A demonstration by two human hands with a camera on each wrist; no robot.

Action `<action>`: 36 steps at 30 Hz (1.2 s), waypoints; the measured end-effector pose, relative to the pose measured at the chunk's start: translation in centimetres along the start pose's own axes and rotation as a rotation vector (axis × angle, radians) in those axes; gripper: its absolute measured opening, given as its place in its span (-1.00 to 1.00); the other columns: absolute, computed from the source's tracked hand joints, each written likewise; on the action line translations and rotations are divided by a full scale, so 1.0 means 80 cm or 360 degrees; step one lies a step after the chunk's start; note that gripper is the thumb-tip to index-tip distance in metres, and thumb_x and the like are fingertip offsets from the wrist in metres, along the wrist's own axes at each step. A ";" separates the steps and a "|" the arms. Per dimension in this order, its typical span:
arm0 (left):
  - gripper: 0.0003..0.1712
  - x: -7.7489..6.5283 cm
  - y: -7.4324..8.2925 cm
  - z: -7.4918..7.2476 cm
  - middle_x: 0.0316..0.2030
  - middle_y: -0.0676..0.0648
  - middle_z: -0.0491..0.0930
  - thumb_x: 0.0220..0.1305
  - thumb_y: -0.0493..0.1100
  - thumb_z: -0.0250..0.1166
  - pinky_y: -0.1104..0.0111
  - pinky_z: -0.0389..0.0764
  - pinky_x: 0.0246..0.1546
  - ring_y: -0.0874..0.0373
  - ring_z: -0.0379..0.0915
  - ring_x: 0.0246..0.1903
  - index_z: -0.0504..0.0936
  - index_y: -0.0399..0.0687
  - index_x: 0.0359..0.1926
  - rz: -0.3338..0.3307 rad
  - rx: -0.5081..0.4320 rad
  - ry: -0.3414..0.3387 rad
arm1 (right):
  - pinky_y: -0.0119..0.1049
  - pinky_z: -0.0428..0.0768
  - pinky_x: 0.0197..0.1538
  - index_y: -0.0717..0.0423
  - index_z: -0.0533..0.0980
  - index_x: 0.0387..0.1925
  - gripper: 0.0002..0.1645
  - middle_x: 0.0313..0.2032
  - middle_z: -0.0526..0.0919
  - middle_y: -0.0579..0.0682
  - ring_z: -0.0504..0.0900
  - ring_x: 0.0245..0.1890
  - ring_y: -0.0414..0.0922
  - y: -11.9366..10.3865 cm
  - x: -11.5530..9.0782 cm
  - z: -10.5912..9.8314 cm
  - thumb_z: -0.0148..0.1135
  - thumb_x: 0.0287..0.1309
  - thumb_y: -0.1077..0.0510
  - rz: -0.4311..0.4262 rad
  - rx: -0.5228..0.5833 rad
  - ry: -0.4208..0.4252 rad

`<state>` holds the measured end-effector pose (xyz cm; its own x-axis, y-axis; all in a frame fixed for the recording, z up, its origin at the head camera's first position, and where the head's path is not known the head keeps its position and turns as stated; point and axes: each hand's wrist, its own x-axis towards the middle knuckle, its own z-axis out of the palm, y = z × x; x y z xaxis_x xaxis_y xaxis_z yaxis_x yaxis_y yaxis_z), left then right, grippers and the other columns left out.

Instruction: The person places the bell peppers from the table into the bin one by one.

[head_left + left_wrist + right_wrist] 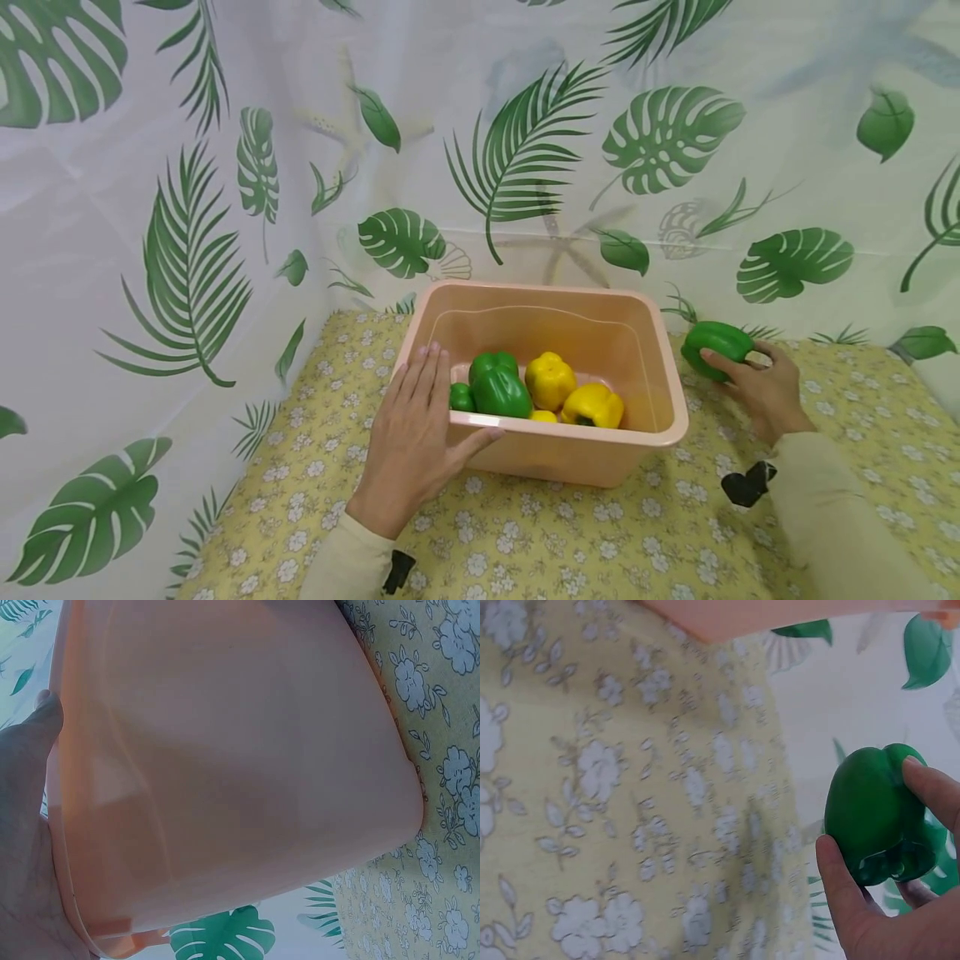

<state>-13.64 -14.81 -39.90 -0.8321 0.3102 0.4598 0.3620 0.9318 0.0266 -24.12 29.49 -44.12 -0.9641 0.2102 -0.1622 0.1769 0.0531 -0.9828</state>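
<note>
My right hand (765, 392) grips a green bell pepper (716, 348) to the right of a peach plastic bin (555, 454). In the right wrist view, thumb and fingers hold the green bell pepper (874, 814) around its sides. My left hand (416, 425) rests on the bin's near left corner, fingers straight over the rim and thumb along the front edge. Inside the bin lie green bell peppers (498, 387) and yellow bell peppers (551, 379), partly hidden by the front wall. The left wrist view shows the bin's outer wall (247, 765) with the hand at its rim.
A yellow floral cloth (300, 483) covers the table under the bin. Behind and to the left hangs a white leaf-print sheet (465, 125), close to the bin's back edge. Black straps (748, 485) show at both wrists.
</note>
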 end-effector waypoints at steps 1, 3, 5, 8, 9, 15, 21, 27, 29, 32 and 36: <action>0.25 0.000 0.000 0.000 0.53 -0.26 0.04 0.26 0.58 0.08 0.09 0.01 0.55 -0.13 0.02 0.52 0.12 -0.37 0.53 -0.0004 0.0001 -0.0002 | -0.33 0.72 -0.02 0.19 -0.25 0.60 0.33 0.11 0.27 0.07 0.62 -0.29 -0.40 -0.003 -0.001 0.001 0.48 0.17 -0.03 -0.0003 0.0024 0.0006; 0.25 0.001 0.000 0.000 0.53 -0.26 0.04 0.26 0.58 0.08 0.08 0.02 0.55 -0.13 0.02 0.52 0.13 -0.38 0.52 -0.0006 0.0001 -0.0004 | -0.34 0.72 -0.03 0.18 -0.25 0.60 0.34 0.10 0.27 0.06 0.63 -0.30 -0.39 -0.010 -0.002 0.002 0.49 0.16 0.00 -0.0013 0.0075 0.0014; 0.25 0.001 0.001 0.000 0.53 -0.26 0.03 0.26 0.58 0.08 0.08 0.02 0.55 -0.13 0.02 0.52 0.13 -0.38 0.52 -0.0005 -0.0001 -0.0004 | -0.35 0.72 -0.04 0.16 -0.26 0.61 0.34 0.08 0.27 0.04 0.64 -0.30 -0.38 -0.016 -0.004 0.003 0.50 0.15 0.01 -0.0015 0.0109 0.0028; 0.26 0.002 0.001 0.000 0.53 -0.27 0.03 0.25 0.58 0.09 0.07 0.03 0.54 -0.13 0.02 0.52 0.12 -0.39 0.52 -0.0001 0.0004 -0.0003 | -0.36 0.72 -0.04 0.12 -0.24 0.61 0.34 0.07 0.27 0.02 0.63 -0.28 -0.36 -0.024 -0.006 0.004 0.51 0.14 0.04 -0.0021 0.0162 0.0039; 0.26 0.002 0.001 0.000 0.53 -0.27 0.03 0.25 0.57 0.10 0.07 0.03 0.54 -0.13 0.02 0.52 0.11 -0.39 0.53 0.0000 0.0004 -0.0004 | -0.35 0.72 -0.04 0.11 -0.24 0.62 0.33 0.06 0.27 0.01 0.63 -0.28 -0.35 -0.027 -0.007 0.004 0.51 0.14 0.05 -0.0026 0.0176 0.0040; 0.26 0.002 0.001 0.000 0.53 -0.27 0.04 0.24 0.56 0.13 0.08 0.03 0.54 -0.13 0.02 0.52 0.13 -0.39 0.52 0.0003 0.0004 -0.0004 | -0.38 0.72 -0.09 0.09 -0.18 0.61 0.29 0.02 0.28 -0.01 0.63 -0.27 -0.34 -0.042 -0.013 0.008 0.51 0.14 0.11 -0.0084 0.0239 0.0051; 0.26 0.001 0.000 0.000 0.54 -0.27 0.02 0.24 0.56 0.14 0.07 0.04 0.54 -0.12 0.00 0.53 0.11 -0.39 0.52 0.0003 -0.0002 -0.0005 | -0.40 0.72 -0.10 0.06 -0.18 0.62 0.26 0.01 0.28 -0.04 0.64 -0.23 -0.34 -0.058 -0.019 0.011 0.48 0.17 0.16 -0.0150 0.0288 0.0013; 0.27 0.001 0.000 0.001 0.54 -0.27 0.02 0.24 0.56 0.14 0.05 0.05 0.54 -0.12 0.01 0.52 0.08 -0.38 0.53 0.0014 -0.0011 0.0004 | -0.40 0.72 -0.09 0.03 -0.17 0.62 0.25 0.03 0.30 -0.05 0.67 -0.23 -0.32 -0.075 -0.029 0.018 0.47 0.17 0.19 -0.0221 0.0328 -0.0022; 0.27 0.001 0.000 0.001 0.54 -0.28 0.03 0.24 0.55 0.15 0.05 0.06 0.54 -0.13 0.03 0.52 0.08 -0.38 0.53 0.0021 -0.0006 0.0010 | -0.40 0.72 -0.09 0.04 -0.17 0.62 0.22 0.03 0.29 -0.04 0.67 -0.22 -0.31 -0.081 -0.033 0.020 0.45 0.19 0.22 -0.0257 0.0347 -0.0039; 0.27 0.001 0.000 0.001 0.53 -0.28 0.03 0.24 0.55 0.14 0.05 0.05 0.54 -0.14 0.03 0.51 0.08 -0.38 0.53 0.0024 0.0002 0.0010 | -0.40 0.71 -0.08 0.04 -0.15 0.62 0.20 0.04 0.28 -0.05 0.65 -0.18 -0.28 -0.089 -0.038 0.023 0.43 0.21 0.27 -0.0313 0.0365 -0.0061; 0.27 0.000 -0.001 0.001 0.54 -0.28 0.02 0.24 0.55 0.15 0.05 0.05 0.54 -0.14 0.03 0.52 0.09 -0.39 0.53 0.0022 0.0008 0.0009 | -0.40 0.71 -0.07 0.04 -0.10 0.61 0.16 0.04 0.26 -0.06 0.60 -0.11 -0.25 -0.100 -0.045 0.029 0.42 0.20 0.31 -0.0396 0.0349 -0.0083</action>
<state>-13.71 -14.83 -39.95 -0.8246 0.3219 0.4652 0.3712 0.9284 0.0156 -22.53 26.07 -35.92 -0.9823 0.1663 0.0865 -0.1066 -0.1159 -0.9875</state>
